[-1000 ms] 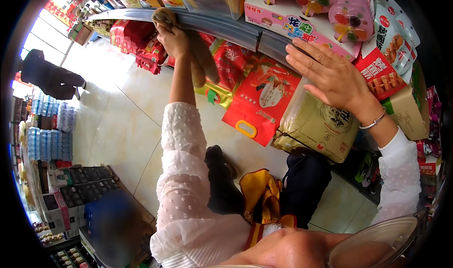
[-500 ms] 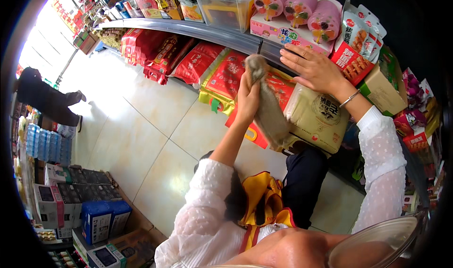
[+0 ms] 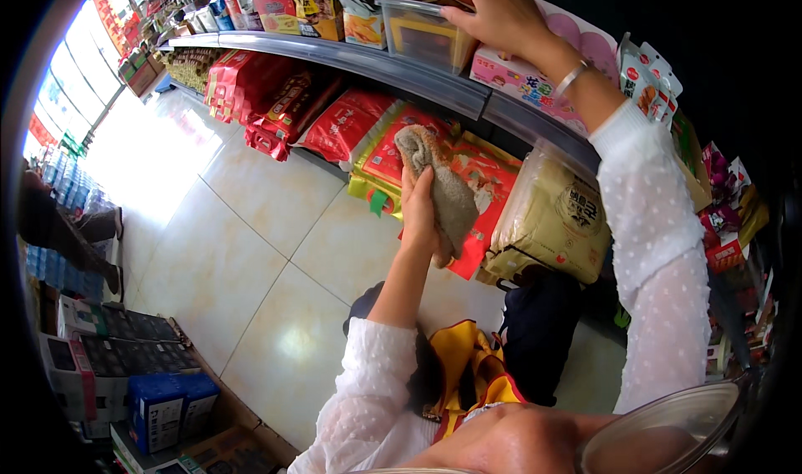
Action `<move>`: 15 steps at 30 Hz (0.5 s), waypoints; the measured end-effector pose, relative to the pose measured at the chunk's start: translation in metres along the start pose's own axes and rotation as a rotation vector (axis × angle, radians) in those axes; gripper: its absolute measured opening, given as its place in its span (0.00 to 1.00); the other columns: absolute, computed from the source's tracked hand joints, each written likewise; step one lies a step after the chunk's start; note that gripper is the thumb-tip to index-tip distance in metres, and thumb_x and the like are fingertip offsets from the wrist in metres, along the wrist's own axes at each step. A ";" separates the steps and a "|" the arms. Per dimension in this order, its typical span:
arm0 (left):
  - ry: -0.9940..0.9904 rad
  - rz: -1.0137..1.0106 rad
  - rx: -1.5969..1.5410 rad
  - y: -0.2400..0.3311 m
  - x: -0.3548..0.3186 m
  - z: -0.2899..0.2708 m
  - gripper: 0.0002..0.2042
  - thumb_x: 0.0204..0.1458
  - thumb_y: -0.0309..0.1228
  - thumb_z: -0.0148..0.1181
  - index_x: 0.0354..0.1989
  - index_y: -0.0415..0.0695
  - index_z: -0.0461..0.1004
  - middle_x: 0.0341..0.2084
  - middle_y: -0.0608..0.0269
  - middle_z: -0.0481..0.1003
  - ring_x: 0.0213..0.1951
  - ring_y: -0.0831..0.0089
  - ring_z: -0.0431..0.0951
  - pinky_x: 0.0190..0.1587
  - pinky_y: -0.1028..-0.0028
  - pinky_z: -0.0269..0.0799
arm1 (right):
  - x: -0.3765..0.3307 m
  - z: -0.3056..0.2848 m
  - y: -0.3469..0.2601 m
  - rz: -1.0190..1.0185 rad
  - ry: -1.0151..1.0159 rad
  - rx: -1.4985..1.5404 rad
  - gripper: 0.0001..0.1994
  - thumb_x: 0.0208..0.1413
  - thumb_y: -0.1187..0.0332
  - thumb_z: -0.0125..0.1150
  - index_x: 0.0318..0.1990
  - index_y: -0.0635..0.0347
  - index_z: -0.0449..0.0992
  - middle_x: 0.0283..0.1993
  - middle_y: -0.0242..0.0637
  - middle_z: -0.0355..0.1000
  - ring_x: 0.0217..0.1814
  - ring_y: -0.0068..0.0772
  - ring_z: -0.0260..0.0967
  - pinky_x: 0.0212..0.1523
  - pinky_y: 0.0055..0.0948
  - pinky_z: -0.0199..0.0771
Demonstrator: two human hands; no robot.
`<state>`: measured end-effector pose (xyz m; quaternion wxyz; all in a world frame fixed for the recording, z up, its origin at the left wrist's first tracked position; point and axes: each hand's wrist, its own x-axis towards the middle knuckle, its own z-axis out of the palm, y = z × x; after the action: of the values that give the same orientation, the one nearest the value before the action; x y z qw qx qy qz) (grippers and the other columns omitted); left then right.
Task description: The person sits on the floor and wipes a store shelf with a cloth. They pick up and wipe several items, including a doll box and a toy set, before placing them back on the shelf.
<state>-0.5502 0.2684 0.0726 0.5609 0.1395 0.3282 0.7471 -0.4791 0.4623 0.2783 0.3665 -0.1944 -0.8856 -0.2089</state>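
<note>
My left hand (image 3: 422, 211) is closed round a folded grey-brown cloth (image 3: 455, 198), held over the floor in front of the lower shelf. Behind the cloth lie red and yellow bags (image 3: 401, 152). Up on the shelf, my right hand (image 3: 493, 10) is at the right end of a clear plastic bin (image 3: 409, 35), with its thumb and fingers over the rim. The far fingers are partly cut off by the top of the picture. Just beneath that wrist stands a pink printed box (image 3: 522, 77) holding pink cylinders (image 3: 597, 52).
A shelf edge (image 3: 334, 52) curves across the top. Below it stand red bags (image 3: 347, 127) and a cream-coloured package (image 3: 555, 223). Boxed goods (image 3: 159, 407) are stacked at lower left. Another person's legs (image 3: 75, 236) are at the far left, on the tiled floor (image 3: 259, 223).
My right hand has gone up and left, from the shelf edge by the pink box to the plastic bin. The cloth in my left hand is lower and away from the shelf edge.
</note>
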 end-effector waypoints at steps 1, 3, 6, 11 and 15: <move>0.008 -0.028 -0.010 0.000 0.003 -0.002 0.21 0.60 0.30 0.47 0.62 0.52 0.60 0.48 0.60 0.72 0.44 0.65 0.76 0.45 0.64 0.76 | 0.006 0.011 0.007 0.095 -0.131 0.060 0.21 0.48 0.56 0.62 0.45 0.60 0.75 0.43 0.41 0.76 0.45 0.42 0.74 0.46 0.39 0.73; 0.008 -0.026 -0.017 0.003 0.005 -0.004 0.21 0.60 0.30 0.47 0.63 0.52 0.60 0.47 0.60 0.72 0.44 0.65 0.76 0.45 0.64 0.76 | 0.015 0.032 0.015 0.179 -0.349 0.061 0.21 0.46 0.54 0.63 0.43 0.60 0.77 0.40 0.42 0.77 0.41 0.43 0.75 0.44 0.40 0.74; 0.016 -0.061 -0.030 0.017 -0.002 -0.003 0.22 0.60 0.30 0.47 0.64 0.52 0.59 0.48 0.60 0.72 0.44 0.66 0.76 0.46 0.64 0.75 | 0.025 0.050 0.020 0.174 -0.505 -0.033 0.18 0.47 0.53 0.62 0.38 0.57 0.79 0.35 0.42 0.78 0.38 0.44 0.76 0.41 0.42 0.74; -0.006 -0.033 -0.080 0.022 -0.003 -0.004 0.22 0.60 0.31 0.46 0.64 0.52 0.59 0.48 0.61 0.72 0.46 0.66 0.75 0.48 0.64 0.74 | 0.025 0.047 0.033 0.229 -0.371 0.127 0.14 0.49 0.53 0.60 0.35 0.51 0.80 0.32 0.40 0.77 0.37 0.42 0.76 0.38 0.39 0.73; 0.013 -0.038 -0.134 0.027 -0.011 0.006 0.22 0.60 0.31 0.47 0.64 0.52 0.59 0.48 0.61 0.72 0.45 0.66 0.76 0.48 0.63 0.74 | 0.027 0.032 0.040 0.308 -0.277 0.253 0.14 0.52 0.56 0.61 0.35 0.58 0.78 0.29 0.39 0.75 0.31 0.33 0.72 0.35 0.32 0.71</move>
<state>-0.5634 0.2560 0.0965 0.5808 0.0905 0.2838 0.7576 -0.4955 0.5174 0.2864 0.2906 -0.3064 -0.9064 -0.0095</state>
